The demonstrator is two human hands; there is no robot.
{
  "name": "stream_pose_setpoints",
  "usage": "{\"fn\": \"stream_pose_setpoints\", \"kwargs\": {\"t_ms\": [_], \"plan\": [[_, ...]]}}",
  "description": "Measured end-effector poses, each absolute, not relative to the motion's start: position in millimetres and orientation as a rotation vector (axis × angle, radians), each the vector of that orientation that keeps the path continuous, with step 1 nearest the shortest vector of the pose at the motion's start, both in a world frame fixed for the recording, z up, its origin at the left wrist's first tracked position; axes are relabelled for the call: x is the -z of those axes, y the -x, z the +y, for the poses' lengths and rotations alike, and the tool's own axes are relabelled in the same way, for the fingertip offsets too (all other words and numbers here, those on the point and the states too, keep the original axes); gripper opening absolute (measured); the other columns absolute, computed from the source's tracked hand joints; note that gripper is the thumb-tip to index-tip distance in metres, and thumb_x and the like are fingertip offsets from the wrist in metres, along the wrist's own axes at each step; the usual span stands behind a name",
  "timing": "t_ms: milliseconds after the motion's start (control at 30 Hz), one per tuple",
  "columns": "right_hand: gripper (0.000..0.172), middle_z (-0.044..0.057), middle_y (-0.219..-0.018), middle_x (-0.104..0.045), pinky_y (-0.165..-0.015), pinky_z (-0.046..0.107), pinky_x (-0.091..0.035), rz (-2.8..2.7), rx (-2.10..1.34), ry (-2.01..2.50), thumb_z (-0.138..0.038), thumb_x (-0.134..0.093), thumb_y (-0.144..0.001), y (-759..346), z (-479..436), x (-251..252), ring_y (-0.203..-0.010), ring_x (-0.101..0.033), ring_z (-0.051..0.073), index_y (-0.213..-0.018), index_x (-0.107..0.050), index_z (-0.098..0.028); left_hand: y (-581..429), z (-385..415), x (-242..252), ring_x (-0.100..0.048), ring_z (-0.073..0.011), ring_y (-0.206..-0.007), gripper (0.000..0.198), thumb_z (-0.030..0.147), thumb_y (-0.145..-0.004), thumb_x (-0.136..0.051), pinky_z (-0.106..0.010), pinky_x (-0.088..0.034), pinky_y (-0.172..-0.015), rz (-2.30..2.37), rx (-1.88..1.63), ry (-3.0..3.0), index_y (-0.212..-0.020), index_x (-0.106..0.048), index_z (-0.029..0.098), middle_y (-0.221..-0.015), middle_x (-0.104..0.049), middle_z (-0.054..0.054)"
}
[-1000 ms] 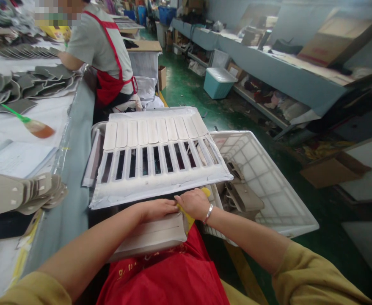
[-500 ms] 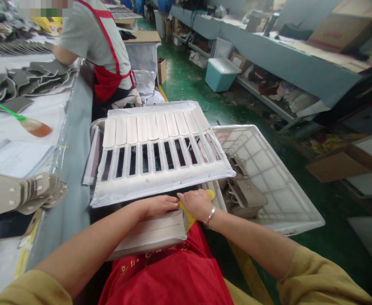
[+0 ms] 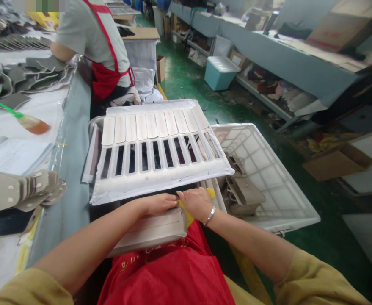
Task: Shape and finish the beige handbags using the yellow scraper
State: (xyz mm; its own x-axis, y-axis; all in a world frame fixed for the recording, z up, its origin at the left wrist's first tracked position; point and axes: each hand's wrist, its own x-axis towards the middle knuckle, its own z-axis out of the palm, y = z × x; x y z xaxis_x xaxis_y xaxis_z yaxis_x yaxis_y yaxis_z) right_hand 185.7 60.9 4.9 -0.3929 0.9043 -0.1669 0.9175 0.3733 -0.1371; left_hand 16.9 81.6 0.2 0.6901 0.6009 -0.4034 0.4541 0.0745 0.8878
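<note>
Now the board (image 3: 150, 231) lies flat across the lap on the red apron (image 3: 173, 275), just below the slotted frame (image 3: 160, 178). The left hand (image 3: 158, 205) rests spread on the board's far edge, fingers straight, pinning it. The right hand (image 3: 197, 203) is curled over a yellow tool (image 3: 210, 193) at the board's right corner, and the two hands meet at the fingertips. The board looks thin, light and fairly stiff. Its pale face seems smooth, so it may slide on the apron. It is best taken by its long edges with both hands rather than by one corner. Compared with half a second ago, hands, board and tool sit as they did; only the view has shifted a little.
</note>
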Motion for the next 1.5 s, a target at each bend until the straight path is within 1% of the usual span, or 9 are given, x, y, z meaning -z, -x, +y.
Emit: {"fn": "stream_pose_setpoints", "kwargs": {"t_ms": [167,267,500,733,1033,1233,1367,1433,1500], "plan": [[0.058,0.009,-0.072,-0.068,-0.067,0.032,-0.032,2.633,0.319,-1.626,-0.041,-0.021,-0.095,-186.4,62.0,-4.4,-0.07,-0.062,0.02,-0.07,-0.066,-0.016,-16.8,70.7,2.7,-0.055,-0.0198,-0.074,0.027,0.042,-0.079,-0.048,-0.03,-0.043,-0.08,0.975,-0.105,-1.629,-0.074,-0.062,0.02,-0.077,-0.065,-0.003],[0.054,0.009,-0.073,-0.068,-0.068,0.031,-0.032,2.715,0.312,-1.524,-0.04,-0.024,-0.094,-186.6,65.5,-4.2,-0.071,-0.061,0.019,-0.071,-0.066,-0.015,-17.2,63.5,0.0,-0.056,-0.0219,-0.074,0.03,0.045,-0.081,-0.045,-0.035,-0.042,-0.08,1.047,-0.083,-1.664,-0.076,-0.06,0.02,-0.078,-0.064,-0.005],[0.054,0.01,-0.074,-0.069,-0.065,0.031,-0.031,2.807,0.309,-1.3,-0.04,-0.024,-0.094,-182.0,79.6,-0.7,-0.071,-0.061,0.02,-0.07,-0.066,-0.014,-10.9,48.9,-5.1,-0.061,-0.0312,-0.084,0.048,0.056,-0.085,-0.028,-0.042,-0.042,-0.078,1.17,0.026,-1.842,-0.102,-0.054,0.019,-0.093,-0.064,-0.014],[0.056,0.011,-0.075,-0.069,-0.062,0.031,-0.029,2.869,0.344,-0.978,-0.042,-0.024,-0.094,-174.0,98.6,1.1,-0.069,-0.061,0.019,-0.07,-0.066,-0.014,-12.6,33.2,-14.1,-0.058,-0.0398,-0.092,0.079,0.074,-0.069,-0.04,-0.045,-0.042,-0.078,1.319,0.053,-1.95,-0.118,-0.046,0.012,-0.101,-0.062,-0.023],[0.05,0.009,-0.067,-0.068,-0.057,0.03,-0.025,2.945,0.266,-0.812,-0.039,-0.03,-0.093,-174.3,99.8,0.4,-0.062,-0.058,0.018,-0.065,-0.064,-0.015,-29.1,20.9,-25.4,-0.052,-0.035,-0.107,0.094,0.073,-0.061,-0.051,-0.043,-0.04,-0.089,1.461,0.176,-2.166,-0.125,-0.041,0.005,-0.117,-0.054,-0.022],[0.046,0.007,-0.067,-0.067,-0.056,0.03,-0.025,2.982,0.282,-0.759,-0.038,-0.03,-0.093,-181.3,92.0,4.2,-0.062,-0.058,0.018,-0.071,-0.064,-0.016,-36.5,12.9,-23.3,-0.032,-0.0383,-0.126,0.105,0.08,-0.061,-0.041,-0.05,-0.027,-0.1,1.534,0.24,-2.229,-0.13,-0.036,0.001,-0.136,-0.035,-0.027],[0.047,0.009,-0.068,-0.067,-0.055,0.029,-0.026,2.944,0.244,-0.796,-0.037,-0.027,-0.094,-186.5,85.7,0.9,-0.062,-0.058,0.018,-0.075,-0.064,-0.015,-39.1,13.3,-23.6,-0.034,-0.0383,-0.125,0.105,0.082,-0.063,-0.036,-0.051,-0.029,-0.098,1.498,0.234,-2.24,-0.132,-0.034,0.003,-0.136,-0.036,-0.026],[0.049,0.01,-0.069,-0.067,-0.054,0.029,-0.027,2.896,0.241,-0.873,-0.036,-0.025,-0.094,-190.1,78.1,-4.0,-0.061,-0.059,0.019,-0.075,-0.064,-0.015,-41.0,11.7,-23.9,-0.034,-0.0384,-0.124,0.107,0.084,-0.06,-0.035,-0.052,-0.028,-0.098,1.467,0.241,-2.259,-0.132,-0.034,0.005,-0.137,-0.035,-0.026],[0.045,0.01,-0.07,-0.067,-0.053,0.028,-0.028,2.852,0.246,-0.936,-0.035,-0.026,-0.093,-194.8,68.6,-10.4,-0.061,-0.059,0.019,-0.082,-0.065,-0.015,-41.7,8.3,-23.0,-0.032,-0.0385,-0.125,0.111,0.086,-0.057,-0.033,-0.054,-0.025,-0.099,1.445,0.246,-2.294,-0.134,-0.033,0.005,-0.14,-0.03,-0.026]]}}
